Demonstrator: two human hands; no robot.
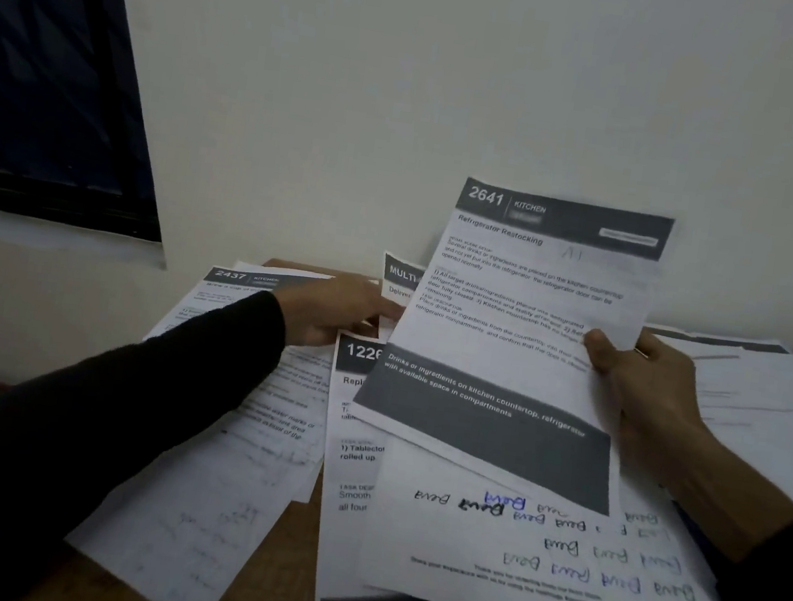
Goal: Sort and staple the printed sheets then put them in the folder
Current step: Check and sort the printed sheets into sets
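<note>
Left hand (pixel 333 309) reaches flat-fingered over the loose sheets (pixel 236 430) spread on the tabletop (pixel 297 539), grip holding nothing; right hand (pixel 636 377) pinches sheet 2641 (pixel 527 327) raised above the pile, thumb on its face.

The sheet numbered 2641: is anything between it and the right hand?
Nothing visible. The right hand already pinches the white printed sheet numbered 2641 at its right edge, thumb on its front.
</note>
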